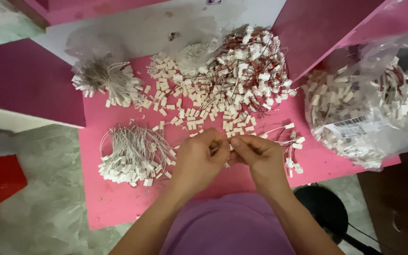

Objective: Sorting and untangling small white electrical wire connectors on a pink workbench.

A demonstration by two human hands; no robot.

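Both hands meet over the pink table [119, 208]: the left hand [197, 160] and the right hand [259, 158] pinch together a small white connector [230, 147] with thin wires, held between their fingertips. To the left of the left hand lies a bundle of white-wired connectors [131, 156]. Beyond the hands is a heap of red-wired connectors [251, 71], and to the right a clear plastic bag [369, 104].

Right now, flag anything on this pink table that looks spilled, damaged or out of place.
Nothing looks damaged. The loose white connectors lie scattered across the pink table rather than bundled, and the clear plastic bag hangs over its right edge. Both hands pinch one small piece.
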